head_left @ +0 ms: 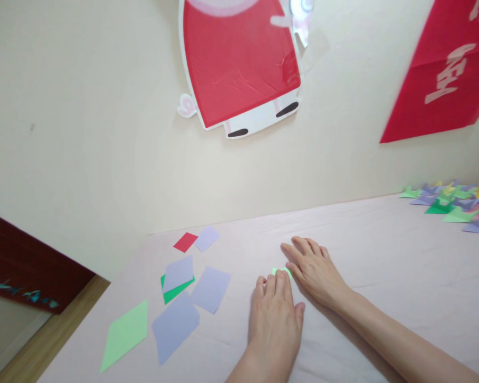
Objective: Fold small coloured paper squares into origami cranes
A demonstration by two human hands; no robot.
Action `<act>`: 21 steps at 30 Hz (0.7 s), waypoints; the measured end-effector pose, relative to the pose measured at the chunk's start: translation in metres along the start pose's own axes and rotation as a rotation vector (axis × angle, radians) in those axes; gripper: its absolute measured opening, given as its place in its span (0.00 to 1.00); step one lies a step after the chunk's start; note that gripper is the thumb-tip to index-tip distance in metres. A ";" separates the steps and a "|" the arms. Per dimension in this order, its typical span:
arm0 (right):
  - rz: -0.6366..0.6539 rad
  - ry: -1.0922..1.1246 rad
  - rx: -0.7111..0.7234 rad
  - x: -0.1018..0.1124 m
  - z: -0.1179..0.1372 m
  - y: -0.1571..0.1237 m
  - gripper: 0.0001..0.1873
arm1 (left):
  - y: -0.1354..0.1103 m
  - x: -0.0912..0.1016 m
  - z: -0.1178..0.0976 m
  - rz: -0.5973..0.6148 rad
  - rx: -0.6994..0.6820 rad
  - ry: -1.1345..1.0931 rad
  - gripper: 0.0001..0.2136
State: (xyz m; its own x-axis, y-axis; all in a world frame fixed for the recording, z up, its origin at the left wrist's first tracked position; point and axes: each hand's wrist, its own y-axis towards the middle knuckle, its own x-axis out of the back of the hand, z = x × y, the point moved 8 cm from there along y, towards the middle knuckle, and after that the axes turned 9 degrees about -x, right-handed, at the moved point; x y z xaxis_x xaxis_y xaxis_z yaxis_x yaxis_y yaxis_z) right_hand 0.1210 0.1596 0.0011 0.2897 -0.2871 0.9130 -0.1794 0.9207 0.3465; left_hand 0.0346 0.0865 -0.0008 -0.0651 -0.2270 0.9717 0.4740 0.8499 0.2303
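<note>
Head view shows the left hand flat on the table, fingers together, fingertips pressing a small green paper. The right hand (also flat, fingers loosely spread) touches the paper's right edge, just beside it.

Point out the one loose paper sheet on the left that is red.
It is the small red sheet at the far end of the loose sheets, nearest the wall, edge to edge with a lavender sheet. All the other loose sheets are lavender or green.
</note>
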 end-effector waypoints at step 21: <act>0.031 0.311 0.180 0.020 -0.005 0.001 0.27 | -0.018 0.010 0.021 -0.026 0.077 -0.004 0.21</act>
State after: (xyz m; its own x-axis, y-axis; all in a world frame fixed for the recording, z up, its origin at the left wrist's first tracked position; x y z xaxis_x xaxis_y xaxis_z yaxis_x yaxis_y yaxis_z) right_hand 0.1315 0.1560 0.0187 0.5486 -0.1405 0.8242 -0.3476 0.8582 0.3777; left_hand 0.0068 0.0787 0.0053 -0.0796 -0.2474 0.9656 0.4028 0.8781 0.2582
